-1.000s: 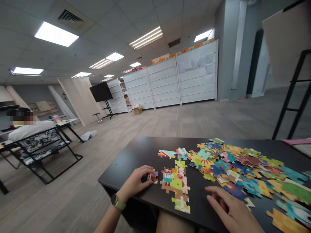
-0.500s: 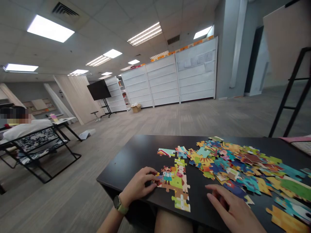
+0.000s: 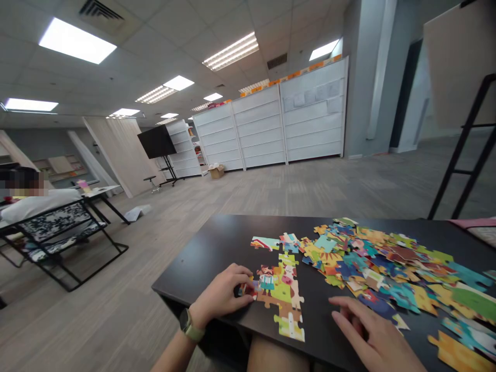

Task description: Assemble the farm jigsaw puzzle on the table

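From my remote seat I've got the black table point(image 3: 217, 243) up front, big messy puzzle pile point(image 3: 360, 258) on its right side. Left of that, a joined section point(image 3: 281, 294) with a cow. My right hand point(image 3: 366, 328) is loose, fingers half curled, near the pile. My left hand point(image 3: 222, 294) pinches a small puzzle piece point(image 3: 248, 290) at the section's left edge; can't tell if it's locked in.

Head view: just above black table point(image 3: 209, 253), facing forward, white shelving point(image 3: 259, 129) far beyond.
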Demonstrator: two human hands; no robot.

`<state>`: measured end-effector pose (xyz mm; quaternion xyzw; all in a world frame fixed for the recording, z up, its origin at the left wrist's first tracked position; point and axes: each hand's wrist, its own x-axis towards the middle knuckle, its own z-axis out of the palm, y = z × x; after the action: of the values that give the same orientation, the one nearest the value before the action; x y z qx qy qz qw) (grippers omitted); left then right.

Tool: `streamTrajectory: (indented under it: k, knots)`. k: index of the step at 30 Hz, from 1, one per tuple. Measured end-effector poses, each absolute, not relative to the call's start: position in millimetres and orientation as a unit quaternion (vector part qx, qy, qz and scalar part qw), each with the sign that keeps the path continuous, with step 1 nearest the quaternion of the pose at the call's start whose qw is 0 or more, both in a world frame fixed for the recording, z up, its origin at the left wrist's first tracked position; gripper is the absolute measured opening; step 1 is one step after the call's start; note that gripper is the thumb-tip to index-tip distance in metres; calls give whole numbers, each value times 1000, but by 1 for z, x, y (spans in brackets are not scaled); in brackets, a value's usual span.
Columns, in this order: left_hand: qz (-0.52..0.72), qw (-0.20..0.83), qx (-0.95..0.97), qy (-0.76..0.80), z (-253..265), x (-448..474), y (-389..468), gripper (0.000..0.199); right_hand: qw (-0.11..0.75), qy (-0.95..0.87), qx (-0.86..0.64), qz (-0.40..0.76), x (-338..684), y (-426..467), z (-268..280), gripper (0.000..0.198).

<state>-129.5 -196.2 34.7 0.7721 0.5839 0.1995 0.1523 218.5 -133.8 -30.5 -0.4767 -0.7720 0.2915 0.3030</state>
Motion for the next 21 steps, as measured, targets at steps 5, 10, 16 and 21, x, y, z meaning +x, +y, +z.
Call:
streamTrajectory:
  k: [5, 10, 16, 21]
  knots:
    - [202, 173, 766, 585, 37, -129, -190, 16, 315, -774, -468, 286, 218, -133, -30, 46]
    - [248, 189, 754, 578, 25, -138, -192, 36, 316, -777, -464, 285, 217, -133, -29, 44]
    - [340, 211, 705, 586, 14, -145, -200, 56, 320, -776, -468, 277, 218, -135, -30, 44]
    - [306, 191, 728, 583, 17, -134, -198, 58, 333, -776, -463, 268, 218, -134, -29, 43]
